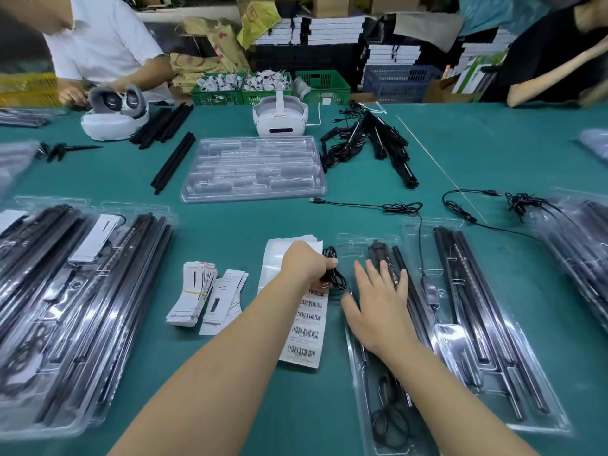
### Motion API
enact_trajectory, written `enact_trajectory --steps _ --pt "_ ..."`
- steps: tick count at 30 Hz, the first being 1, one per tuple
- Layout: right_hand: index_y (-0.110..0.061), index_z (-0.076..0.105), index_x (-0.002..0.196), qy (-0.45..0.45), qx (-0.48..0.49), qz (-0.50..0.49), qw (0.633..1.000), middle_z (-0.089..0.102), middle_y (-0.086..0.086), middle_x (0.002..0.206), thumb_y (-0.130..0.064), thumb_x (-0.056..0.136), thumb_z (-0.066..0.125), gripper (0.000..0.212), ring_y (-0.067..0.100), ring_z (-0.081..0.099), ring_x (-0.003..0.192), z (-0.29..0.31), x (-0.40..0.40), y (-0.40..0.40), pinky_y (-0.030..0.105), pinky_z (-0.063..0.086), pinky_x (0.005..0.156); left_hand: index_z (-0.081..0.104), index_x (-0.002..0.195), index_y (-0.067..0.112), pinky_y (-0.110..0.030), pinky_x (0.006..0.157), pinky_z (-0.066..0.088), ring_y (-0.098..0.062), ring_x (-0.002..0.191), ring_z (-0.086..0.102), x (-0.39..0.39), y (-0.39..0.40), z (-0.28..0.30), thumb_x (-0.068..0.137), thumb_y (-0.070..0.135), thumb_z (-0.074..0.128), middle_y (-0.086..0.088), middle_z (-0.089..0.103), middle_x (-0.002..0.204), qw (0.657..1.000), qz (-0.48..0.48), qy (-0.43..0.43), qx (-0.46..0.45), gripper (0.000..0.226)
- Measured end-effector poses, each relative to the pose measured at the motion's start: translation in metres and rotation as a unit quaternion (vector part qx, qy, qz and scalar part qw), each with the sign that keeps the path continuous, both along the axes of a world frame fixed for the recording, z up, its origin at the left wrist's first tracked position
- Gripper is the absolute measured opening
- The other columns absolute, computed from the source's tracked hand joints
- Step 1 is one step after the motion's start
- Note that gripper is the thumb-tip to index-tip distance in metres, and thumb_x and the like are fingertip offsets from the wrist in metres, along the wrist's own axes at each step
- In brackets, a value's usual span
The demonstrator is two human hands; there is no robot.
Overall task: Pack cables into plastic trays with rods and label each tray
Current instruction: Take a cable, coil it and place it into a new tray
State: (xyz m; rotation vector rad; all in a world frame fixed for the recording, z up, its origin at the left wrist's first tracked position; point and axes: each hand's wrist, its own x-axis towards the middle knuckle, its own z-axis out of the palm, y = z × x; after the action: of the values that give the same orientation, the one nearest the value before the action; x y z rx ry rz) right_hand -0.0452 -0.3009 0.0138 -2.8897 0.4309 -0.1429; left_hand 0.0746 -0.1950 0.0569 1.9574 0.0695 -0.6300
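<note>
- While the coiled black cable is fed into the clear plastic tray, the coil should stay tight and go into its own pocket, so the loops don't spring over the rods or foul the lid.
- Left hand has its fingers curled round that cable, just left of the tray's upper end, above a white strip of barcode labels; a metallic plug seems to poke out below the fist, though blur makes that uncertain.
- Right hand lies flat, fingers straight and spread, pressing on the tray over the long black rods; it grips nothing. Keeping that palm down steadies the tray as the cable goes in.
- Further down the same tray, another black cable already sits in the near end.
- Right of the tray lies a second clear tray holding rods.
- Left of the tray, beyond the label strip, sits a banded bundle of white paper tags on the green table.
- Far beyond the tray stands a stack of empty clear trays.
</note>
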Motion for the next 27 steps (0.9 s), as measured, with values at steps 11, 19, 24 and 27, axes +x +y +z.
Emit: enact_trajectory --steps 11,19,24,27 --pt "-0.017 0.011 0.159 -0.019 0.032 0.010 0.999 0.011 0.006 0.166 -0.044 0.099 0.027 0.067 0.023 -0.003 0.153 -0.002 -0.001 -0.001 0.051 -0.016 0.119 0.071 0.108 -0.005 -0.045 0.088 0.058 -0.036 0.099 0.070 -0.001 -0.007 0.005 0.085 0.027 0.079 -0.022 0.072 0.105 0.989 -0.079 -0.070 0.099 0.040" --pt "-0.017 0.014 0.158 -0.027 0.031 0.008 0.999 0.012 0.006 0.165 -0.042 0.099 0.029 0.065 0.025 -0.001 0.153 -0.002 -0.001 0.000 0.051 -0.015 0.119 0.060 0.078 0.008 -0.029 0.059 0.044 -0.026 0.068 0.055 -0.008 -0.013 0.007 0.083 0.040 0.078 -0.004 0.054 0.065 0.957 -0.104 -0.167 0.211 0.038" --pt "-0.017 0.014 0.157 -0.026 0.028 0.010 0.999 0.013 0.008 0.165 -0.043 0.098 0.027 0.066 0.026 0.000 0.153 -0.004 0.000 -0.001 0.052 -0.014 0.119 0.069 0.086 0.006 -0.029 0.060 0.044 -0.024 0.070 0.059 -0.011 -0.015 0.003 0.086 0.041 0.074 -0.006 0.062 0.074 0.950 -0.100 -0.187 0.230 0.035" --pt "-0.017 0.014 0.157 -0.026 0.028 0.010 0.999 0.013 0.008 0.165 -0.044 0.097 0.025 0.067 0.026 0.001 0.152 -0.005 0.000 -0.001 0.053 -0.013 0.120 0.059 0.079 0.007 -0.030 0.060 0.045 -0.026 0.069 0.058 -0.013 -0.017 0.002 0.089 0.036 0.072 -0.006 0.057 0.069 0.947 -0.106 -0.198 0.232 0.034"
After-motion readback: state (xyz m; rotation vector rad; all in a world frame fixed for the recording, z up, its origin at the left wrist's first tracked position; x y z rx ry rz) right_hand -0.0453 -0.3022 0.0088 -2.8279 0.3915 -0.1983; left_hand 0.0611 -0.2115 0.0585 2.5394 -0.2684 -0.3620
